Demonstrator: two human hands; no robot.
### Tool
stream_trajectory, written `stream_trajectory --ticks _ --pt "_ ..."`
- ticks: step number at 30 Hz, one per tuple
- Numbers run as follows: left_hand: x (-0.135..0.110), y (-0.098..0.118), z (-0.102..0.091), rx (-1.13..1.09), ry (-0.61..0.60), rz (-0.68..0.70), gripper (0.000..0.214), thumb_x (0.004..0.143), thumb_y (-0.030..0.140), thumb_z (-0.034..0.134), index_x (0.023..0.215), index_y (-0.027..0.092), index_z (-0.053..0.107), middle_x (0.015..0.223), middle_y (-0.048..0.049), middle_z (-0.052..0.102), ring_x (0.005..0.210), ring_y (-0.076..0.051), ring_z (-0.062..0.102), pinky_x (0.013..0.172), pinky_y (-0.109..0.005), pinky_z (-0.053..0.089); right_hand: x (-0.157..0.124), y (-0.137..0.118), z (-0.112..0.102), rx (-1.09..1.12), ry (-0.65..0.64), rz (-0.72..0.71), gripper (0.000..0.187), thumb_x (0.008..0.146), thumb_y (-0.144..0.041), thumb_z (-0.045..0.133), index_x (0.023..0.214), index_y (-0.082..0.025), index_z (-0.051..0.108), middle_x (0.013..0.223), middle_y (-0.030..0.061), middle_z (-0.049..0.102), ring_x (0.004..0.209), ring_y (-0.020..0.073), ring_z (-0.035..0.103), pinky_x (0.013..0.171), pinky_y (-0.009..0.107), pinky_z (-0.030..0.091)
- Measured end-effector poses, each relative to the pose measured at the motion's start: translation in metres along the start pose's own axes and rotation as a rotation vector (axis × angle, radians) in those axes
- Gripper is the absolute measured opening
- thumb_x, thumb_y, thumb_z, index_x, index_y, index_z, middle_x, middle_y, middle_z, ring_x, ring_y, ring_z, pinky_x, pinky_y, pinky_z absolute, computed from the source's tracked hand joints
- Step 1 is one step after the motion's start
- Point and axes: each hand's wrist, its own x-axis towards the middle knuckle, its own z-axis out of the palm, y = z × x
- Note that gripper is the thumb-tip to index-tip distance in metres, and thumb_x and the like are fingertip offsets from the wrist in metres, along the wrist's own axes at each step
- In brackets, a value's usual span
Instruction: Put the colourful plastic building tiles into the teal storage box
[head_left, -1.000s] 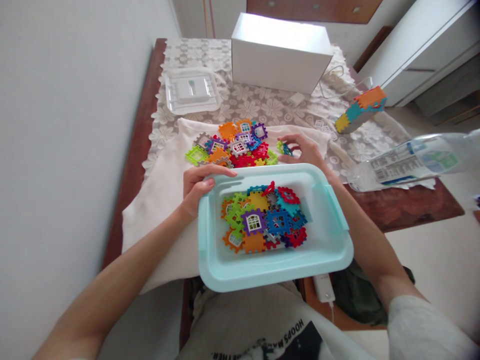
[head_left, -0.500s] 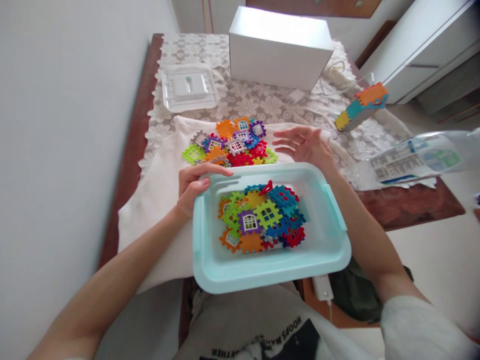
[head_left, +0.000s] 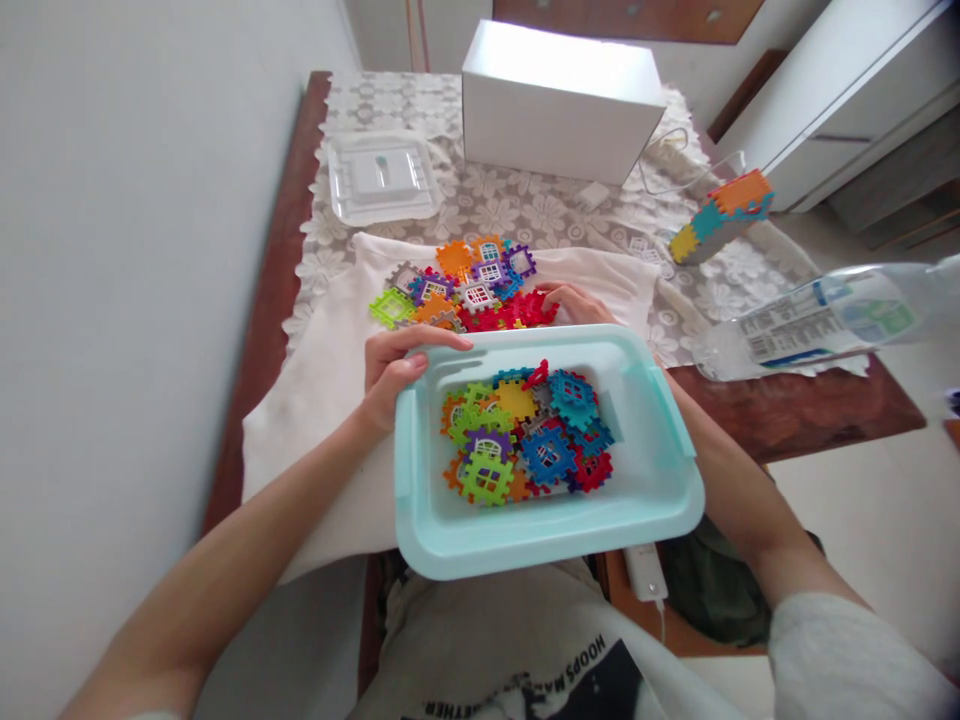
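A pale turquoise plastic tub point(head_left: 645, 510) is tilted toward me, with several colourful interlocking plastic pieces point(head_left: 551, 455) inside. My left hand point(head_left: 390, 375) is closed on its far left rim, fingers along the edge and thumb inside. Beyond the far rim, more interlocking pieces point(head_left: 454, 262) lie heaped on a white cloth point(head_left: 315, 420). My right hand point(head_left: 576, 302) rests at the right side of that heap, its fingers extended and touching red pieces. The tub's rim hides part of this hand.
A clear lid point(head_left: 384, 178) lies at the back left, and a white box point(head_left: 555, 120) stands at the back. On the right are an assembled block of pieces point(head_left: 724, 218) and a plastic bottle point(head_left: 825, 315) lying sideways. A wall point(head_left: 150, 250) bounds the left.
My right hand has come down from above onto the right side of the heap. Inside the tub, the pieces have shifted, with a blue and a green one now on top.
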Motion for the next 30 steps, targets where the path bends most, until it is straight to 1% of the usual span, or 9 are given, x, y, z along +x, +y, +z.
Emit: stream_trajectory --ticks 3,6,10,14,17,21,25,28,30 --pt "0.000 -0.001 0.000 -0.019 -0.006 0.013 0.042 0.090 0.057 0.078 0.096 0.019 0.095 0.079 -0.0085 0.085 0.059 -0.019 0.067 0.052 -0.030 0.047 0.001 0.003 0.002 -0.026 0.009 -0.003 0.037 0.092 -0.044 0.069 0.124 -0.026 0.069 0.152 0.0186 0.075 0.148 0.0393 0.066 0.129 0.058 0.047" --pt "0.000 0.000 0.000 -0.018 -0.003 0.019 0.041 0.091 0.055 0.076 0.095 0.018 0.095 0.080 -0.0090 0.086 0.062 -0.020 0.068 0.055 -0.031 0.050 0.002 0.006 0.000 -0.067 0.053 0.006 0.032 0.087 -0.045 0.075 0.113 -0.026 0.070 0.133 0.0174 0.080 0.129 0.0395 0.072 0.118 0.057 0.054" --pt "0.000 0.001 -0.001 0.000 -0.005 0.015 0.040 0.091 0.053 0.075 0.095 0.018 0.095 0.082 -0.0098 0.086 0.064 -0.021 0.069 0.057 -0.032 0.051 0.001 0.008 -0.005 -0.118 0.205 0.051 0.036 0.080 -0.050 0.085 0.102 -0.027 0.067 0.128 0.0150 0.081 0.117 0.0376 0.075 0.108 0.055 0.059" --pt "0.000 0.000 -0.001 0.012 -0.007 0.005 0.041 0.089 0.054 0.074 0.096 0.018 0.095 0.083 -0.0104 0.087 0.063 -0.022 0.069 0.056 -0.033 0.047 0.000 0.015 -0.006 -0.149 0.345 0.046 0.024 0.089 -0.047 0.081 0.098 -0.029 0.069 0.140 0.0127 0.080 0.133 0.0391 0.073 0.118 0.061 0.058" --pt "0.000 0.000 -0.002 0.014 -0.008 0.005 0.041 0.089 0.052 0.074 0.096 0.019 0.095 0.082 -0.0097 0.087 0.061 -0.021 0.068 0.055 -0.033 0.045 0.000 0.022 -0.006 -0.221 0.265 0.031 0.033 0.086 -0.046 0.088 0.112 -0.030 0.075 0.154 0.0116 0.076 0.147 0.0421 0.067 0.128 0.068 0.051" --pt "-0.001 0.001 -0.002 0.028 -0.016 0.026 0.039 0.091 0.049 0.072 0.097 0.019 0.095 0.081 -0.0091 0.086 0.061 -0.020 0.066 0.055 -0.033 0.044 0.000 0.029 -0.009 -0.256 0.188 0.033 0.034 0.093 -0.044 0.083 0.123 -0.030 0.078 0.143 0.0121 0.082 0.137 0.0412 0.073 0.124 0.067 0.054" --pt "0.000 0.003 -0.001 0.045 -0.011 0.022 0.037 0.091 0.048 0.071 0.096 0.019 0.095 0.083 -0.0098 0.087 0.063 -0.022 0.069 0.057 -0.034 0.048 0.001 0.030 -0.011 -0.236 0.244 0.069 0.035 0.088 -0.041 0.083 0.120 -0.028 0.078 0.131 0.0123 0.084 0.126 0.0400 0.077 0.116 0.064 0.059" --pt "0.000 0.004 -0.001 0.049 0.003 0.005 0.039 0.089 0.052 0.073 0.094 0.020 0.095 0.083 -0.0100 0.087 0.064 -0.022 0.069 0.057 -0.034 0.050 0.005 0.027 -0.007 -0.142 0.380 0.040 0.032 0.088 -0.040 0.080 0.116 -0.029 0.071 0.140 0.0121 0.081 0.131 0.0370 0.076 0.117 0.060 0.061" --pt "0.000 0.004 -0.001 0.047 0.007 -0.008 0.040 0.088 0.054 0.074 0.093 0.020 0.095 0.083 -0.0103 0.087 0.066 -0.023 0.071 0.058 -0.034 0.052 0.008 0.024 -0.003 -0.111 0.375 0.022 0.028 0.091 -0.039 0.076 0.115 -0.029 0.067 0.155 0.0143 0.075 0.143 0.0363 0.071 0.122 0.060 0.057"
